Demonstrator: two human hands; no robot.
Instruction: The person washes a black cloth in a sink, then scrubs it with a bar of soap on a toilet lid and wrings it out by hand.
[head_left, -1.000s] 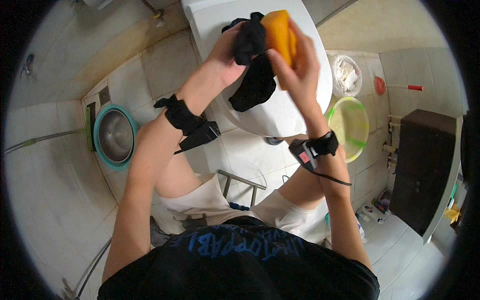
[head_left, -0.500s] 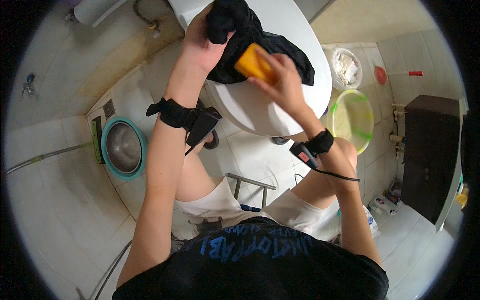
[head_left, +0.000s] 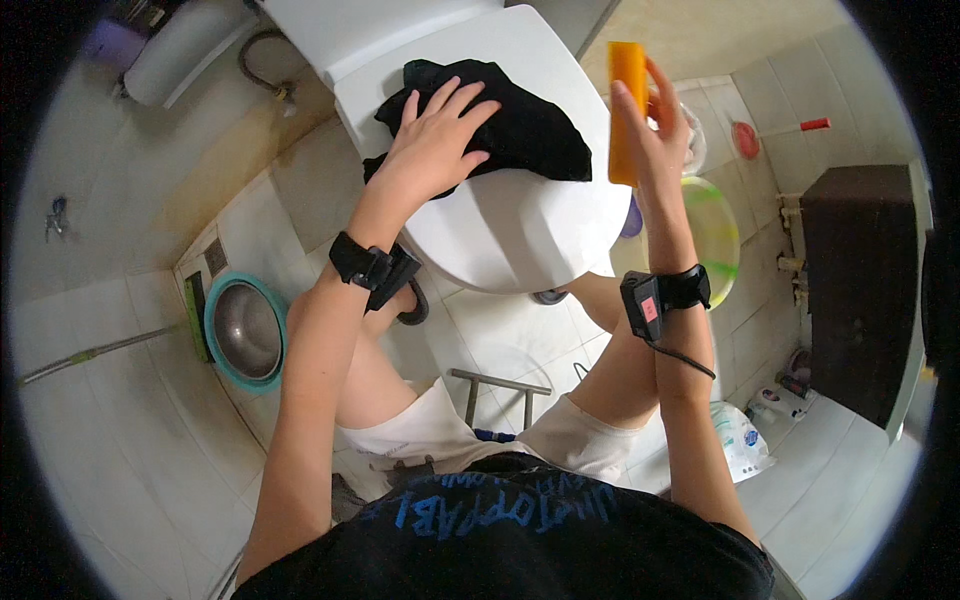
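Across the closed white toilet lid (head_left: 500,230) lies a bunched black cloth (head_left: 530,135). My left hand (head_left: 435,140) rests on top of the cloth, palm down and fingers spread, gripping nothing. Off the lid's right edge, my right hand (head_left: 660,120) holds up an orange bar of soap (head_left: 627,110) between thumb and fingers, with its long side upright in view. The soap is apart from the cloth. Each of my wrists wears a black strap with a small device.
A teal basin with a metal bowl (head_left: 248,330) stands on the floor at left. To the right are a yellow-green basin (head_left: 715,245), a partly hidden waste bin (head_left: 694,140) and a red-ended brush (head_left: 745,140). A dark cabinet (head_left: 865,290) hangs at far right.
My right hand has lifted the soap away from the cloth, up and to the right. My left hand has let go of a bunched part of the cloth and now lies flat on it.
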